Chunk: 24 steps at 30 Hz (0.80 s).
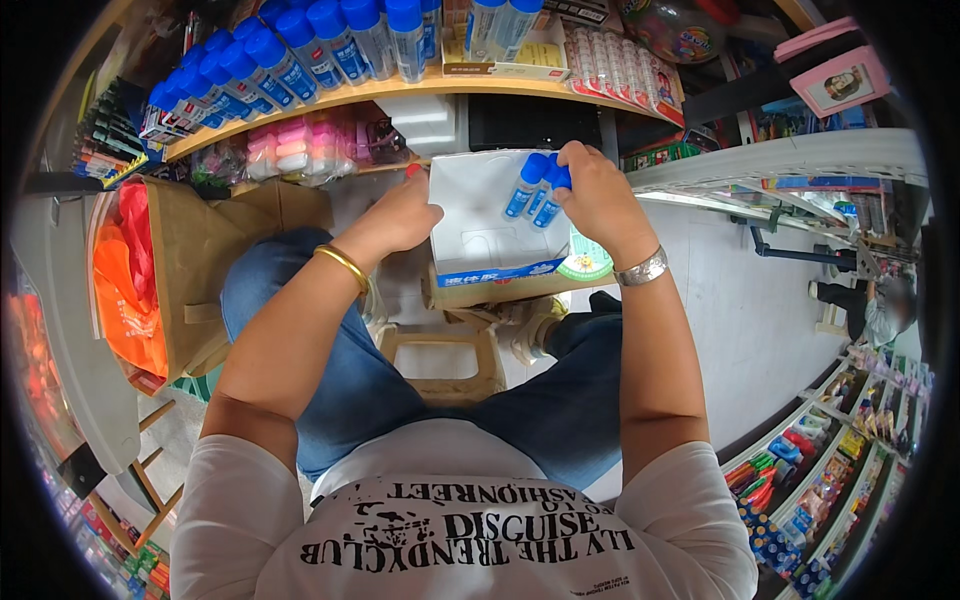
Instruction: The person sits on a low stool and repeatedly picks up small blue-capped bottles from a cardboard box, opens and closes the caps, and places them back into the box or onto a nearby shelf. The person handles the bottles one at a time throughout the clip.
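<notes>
Before me a white cardboard box (480, 202) with a blue printed front rests on a brown carton (450, 294), its inside facing me. My left hand (397, 214) grips the box's left edge, fingers behind the wall. A small red thing (413, 170) shows at its fingertips; I cannot tell what it is. Three clear glue bottles with blue caps and blue labels (519, 199) stand close together at the box's right side. My right hand (596, 191) closes on the caps of the right-hand bottles, and its fingers hide part of them.
Rows of blue-capped glue bottles (330, 49) line the wooden shelf (360, 91) above. A brown paper bag (187, 285) with orange and red plastic stands left. Between my legs is a low stool (442, 386). A white rack (750, 161) and a distant seated person (885, 315) are right.
</notes>
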Each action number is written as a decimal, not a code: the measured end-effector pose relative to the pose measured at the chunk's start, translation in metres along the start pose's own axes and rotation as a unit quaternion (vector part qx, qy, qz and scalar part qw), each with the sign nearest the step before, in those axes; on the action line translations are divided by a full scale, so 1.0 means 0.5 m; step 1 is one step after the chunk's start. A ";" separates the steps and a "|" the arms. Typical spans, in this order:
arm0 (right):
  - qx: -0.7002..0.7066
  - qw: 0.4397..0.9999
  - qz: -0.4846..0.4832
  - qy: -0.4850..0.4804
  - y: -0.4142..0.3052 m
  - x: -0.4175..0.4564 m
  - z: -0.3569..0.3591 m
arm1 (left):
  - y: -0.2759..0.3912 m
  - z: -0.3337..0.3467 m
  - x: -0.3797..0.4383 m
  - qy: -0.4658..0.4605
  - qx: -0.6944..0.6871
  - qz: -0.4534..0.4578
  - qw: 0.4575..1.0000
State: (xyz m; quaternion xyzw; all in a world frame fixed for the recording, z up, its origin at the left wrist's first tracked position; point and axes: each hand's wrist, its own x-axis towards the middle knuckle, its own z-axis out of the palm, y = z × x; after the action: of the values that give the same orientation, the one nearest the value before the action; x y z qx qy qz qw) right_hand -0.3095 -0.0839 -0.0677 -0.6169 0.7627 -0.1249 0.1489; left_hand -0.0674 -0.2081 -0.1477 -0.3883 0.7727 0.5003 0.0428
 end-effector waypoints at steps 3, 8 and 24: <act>-0.008 1.000 -0.011 0.022 0.007 0.001 0.006 | 0.010 -0.003 -0.002 -0.002 -0.005 -0.007 1.000; -0.022 0.999 0.043 0.007 -0.002 0.010 0.007 | 0.014 -0.001 -0.002 -0.010 -0.013 -0.023 1.000; -0.018 0.999 0.010 0.026 0.012 -0.005 0.002 | -0.009 0.016 0.010 0.002 0.073 -0.006 0.997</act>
State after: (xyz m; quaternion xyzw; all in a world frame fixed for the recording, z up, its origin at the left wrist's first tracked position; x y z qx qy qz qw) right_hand -0.3141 -0.0803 -0.0706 -0.6086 0.7743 -0.1258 0.1195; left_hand -0.0704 -0.2053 -0.1572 -0.3900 0.8049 0.4414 0.0727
